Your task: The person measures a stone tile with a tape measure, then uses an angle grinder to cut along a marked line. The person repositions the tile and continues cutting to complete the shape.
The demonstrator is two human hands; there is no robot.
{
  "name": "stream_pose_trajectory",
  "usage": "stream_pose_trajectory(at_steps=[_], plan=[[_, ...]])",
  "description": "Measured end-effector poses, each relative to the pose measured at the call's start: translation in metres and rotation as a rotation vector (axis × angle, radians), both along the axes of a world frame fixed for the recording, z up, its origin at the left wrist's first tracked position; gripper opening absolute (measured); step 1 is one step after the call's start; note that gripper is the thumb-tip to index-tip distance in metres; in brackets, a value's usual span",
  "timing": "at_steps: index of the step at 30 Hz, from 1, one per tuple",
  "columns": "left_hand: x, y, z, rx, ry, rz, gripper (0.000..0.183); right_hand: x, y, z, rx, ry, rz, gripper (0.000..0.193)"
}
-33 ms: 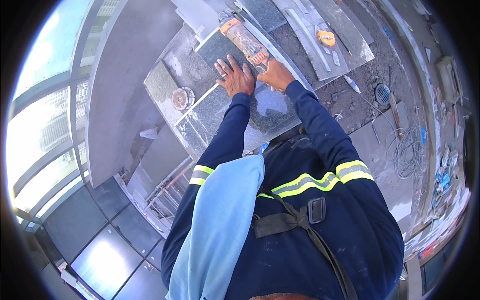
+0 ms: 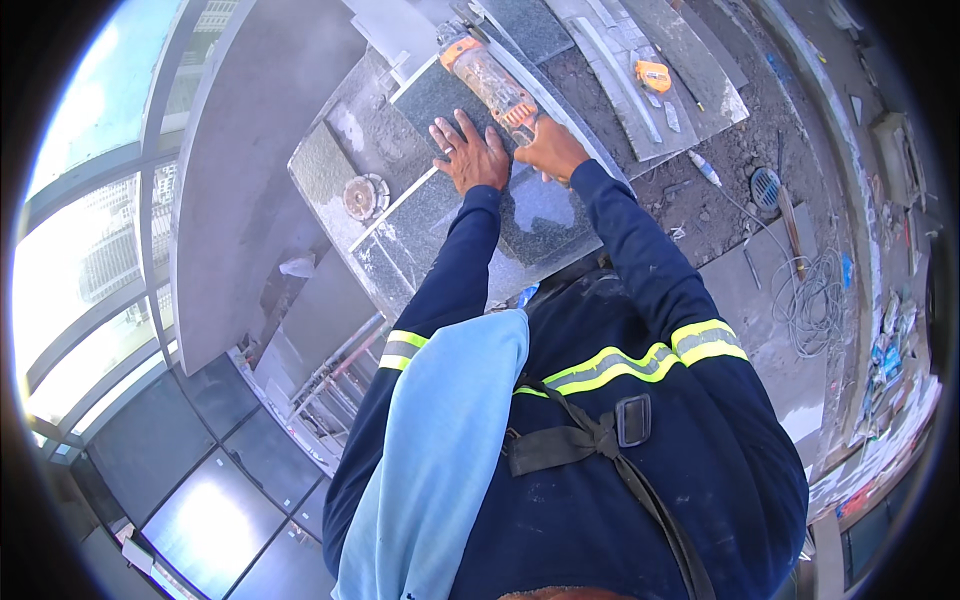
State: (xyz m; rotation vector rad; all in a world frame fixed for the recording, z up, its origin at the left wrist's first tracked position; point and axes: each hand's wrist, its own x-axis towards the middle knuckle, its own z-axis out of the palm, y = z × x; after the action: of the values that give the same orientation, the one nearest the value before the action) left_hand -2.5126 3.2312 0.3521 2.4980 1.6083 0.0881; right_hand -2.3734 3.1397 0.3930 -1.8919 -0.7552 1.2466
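Observation:
My right hand is closed around the rear end of a dusty orange angle grinder. The tool's head points away toward the far edge of the work surface, and its disc cannot be made out. Fingers spread, my left hand lies flat on a dark grey stone slab just left of the grinder. To the left of this hand, round grinding discs lie on the dusty slab top. A wet-looking pale patch marks the stone nearest my body.
At the far right, stone offcuts lie on slabs with an orange tape measure. A power cord connector, a coiled cable and a round drain grate are on the right-hand ground. A curved grey wall rises at left.

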Motion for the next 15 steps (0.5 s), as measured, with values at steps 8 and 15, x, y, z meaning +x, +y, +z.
stream_pose_trajectory(at_steps=[8,15], plan=[[0.005,0.0033,-0.0026,0.016,-0.011,-0.002,0.07,0.0046,0.002,-0.001,0.025,-0.022,0.003,0.051],[0.0052,0.0036,-0.002,0.026,-0.015,-0.004,0.069,0.0029,-0.0033,-0.0026,-0.016,-0.034,0.008,0.058]])
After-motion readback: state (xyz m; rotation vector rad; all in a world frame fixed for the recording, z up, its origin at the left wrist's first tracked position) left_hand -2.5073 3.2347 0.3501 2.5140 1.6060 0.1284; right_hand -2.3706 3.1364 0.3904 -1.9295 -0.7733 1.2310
